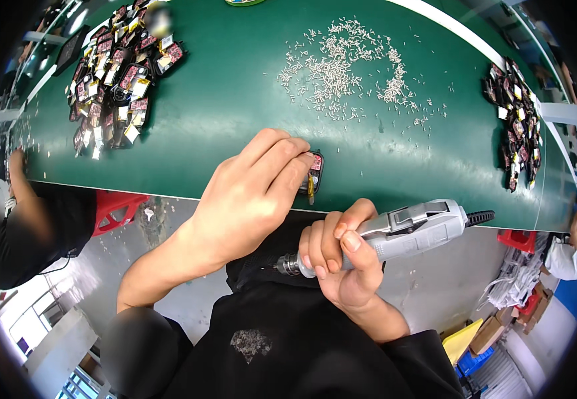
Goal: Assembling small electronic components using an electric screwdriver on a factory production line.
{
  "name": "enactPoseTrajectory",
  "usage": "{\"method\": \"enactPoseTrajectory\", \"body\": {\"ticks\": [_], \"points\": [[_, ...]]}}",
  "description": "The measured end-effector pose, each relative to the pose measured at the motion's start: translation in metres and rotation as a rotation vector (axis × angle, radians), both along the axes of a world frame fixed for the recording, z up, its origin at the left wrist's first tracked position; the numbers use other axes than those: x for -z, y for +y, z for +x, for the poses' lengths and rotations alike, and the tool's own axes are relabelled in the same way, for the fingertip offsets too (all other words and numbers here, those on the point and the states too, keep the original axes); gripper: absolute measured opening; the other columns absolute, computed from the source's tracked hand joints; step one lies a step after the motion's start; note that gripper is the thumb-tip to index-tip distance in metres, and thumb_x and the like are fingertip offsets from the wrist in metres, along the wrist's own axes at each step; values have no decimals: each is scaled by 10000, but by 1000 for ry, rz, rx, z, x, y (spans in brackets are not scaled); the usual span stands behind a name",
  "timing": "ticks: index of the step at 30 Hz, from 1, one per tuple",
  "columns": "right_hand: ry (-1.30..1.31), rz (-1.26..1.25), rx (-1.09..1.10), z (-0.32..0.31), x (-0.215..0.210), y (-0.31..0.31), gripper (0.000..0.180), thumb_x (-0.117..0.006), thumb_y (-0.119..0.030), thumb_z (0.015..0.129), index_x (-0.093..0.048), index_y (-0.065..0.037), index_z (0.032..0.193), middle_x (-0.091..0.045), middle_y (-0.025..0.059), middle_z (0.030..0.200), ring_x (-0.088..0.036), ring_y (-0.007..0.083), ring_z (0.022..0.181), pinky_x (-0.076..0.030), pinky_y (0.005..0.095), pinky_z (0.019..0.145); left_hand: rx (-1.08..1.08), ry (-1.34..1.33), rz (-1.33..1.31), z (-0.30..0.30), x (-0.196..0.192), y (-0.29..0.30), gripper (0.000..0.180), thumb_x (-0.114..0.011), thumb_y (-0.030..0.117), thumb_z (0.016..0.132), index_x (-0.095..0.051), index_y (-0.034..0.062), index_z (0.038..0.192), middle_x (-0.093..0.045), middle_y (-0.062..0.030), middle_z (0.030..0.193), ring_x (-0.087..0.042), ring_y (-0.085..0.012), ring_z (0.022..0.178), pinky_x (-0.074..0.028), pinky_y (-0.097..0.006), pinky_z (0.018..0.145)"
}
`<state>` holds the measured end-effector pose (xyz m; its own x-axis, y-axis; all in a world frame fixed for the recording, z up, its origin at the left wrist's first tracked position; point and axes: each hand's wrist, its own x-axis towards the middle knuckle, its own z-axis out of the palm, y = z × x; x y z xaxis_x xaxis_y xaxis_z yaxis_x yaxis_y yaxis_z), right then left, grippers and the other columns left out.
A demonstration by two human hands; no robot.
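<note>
Holding a small dark circuit module (314, 174) down against the near edge of the green bench mat (222, 120), my left hand (252, 193) is curled over it with the fingertips pressing on its top; only the module's right end, a reddish label and a yellow tab, shows past my fingers. The module lies directly under that hand and up and to the left of my right hand (342, 256), so the left hand is plainly the nearer of the two, in contact, while the right stands apart below the bench edge.

My right hand is wrapped firmly around a grey electric screwdriver (401, 233). Its long axis runs nearly level across the view, cable end to the right, metal bit end (287, 264) to the left. The bit points away to the left and slightly down, not at the module; the tip sits lower than the module and off the mat, over my dark clothing. The module's own long axis I judge to run roughly away from me, though my fingers hide most of it.

Noted elsewhere on the mat: a scatter of small pale screws (348, 66) well beyond the module, a heap of like modules (112, 73) at far left, and another heap (518, 126) at far right. A second person's arm (26, 199) rests at the left edge.
</note>
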<state>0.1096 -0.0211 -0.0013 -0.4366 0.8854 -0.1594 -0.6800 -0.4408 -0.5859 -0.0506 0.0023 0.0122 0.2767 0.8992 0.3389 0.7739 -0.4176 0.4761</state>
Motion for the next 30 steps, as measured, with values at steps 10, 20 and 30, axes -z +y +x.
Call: {"method": "enactPoseTrajectory", "body": {"ticks": [10,20,30], "points": [[-52,-38,77,-6,8,-3,87,-475,-21,887,-421,-28,955,-454,65,641,-438,136,520,-402,280,512,60,124,50,15,-4,-10,337,-618,11,621,-589,-117,931,-598,-215,1006,-606,-341,890,-540,-362,673],[-17,408,-23,45,-41,74,198,-496,-270,937,-437,-83,907,-425,1,528,-430,102,404,-380,256,480,133,47,-80,4,-1,-17,410,-687,-71,618,-582,-112,1011,-582,-205,1139,-579,-358,981,-529,-382,778],[-95,451,-57,31,-37,100,241,-447,-314,949,-494,-81,912,-420,-6,563,-409,95,474,-339,253,523,117,63,-75,3,5,-17,468,-697,-17,581,-587,-97,1030,-592,-180,1147,-573,-357,1005,-539,-393,780]]}}
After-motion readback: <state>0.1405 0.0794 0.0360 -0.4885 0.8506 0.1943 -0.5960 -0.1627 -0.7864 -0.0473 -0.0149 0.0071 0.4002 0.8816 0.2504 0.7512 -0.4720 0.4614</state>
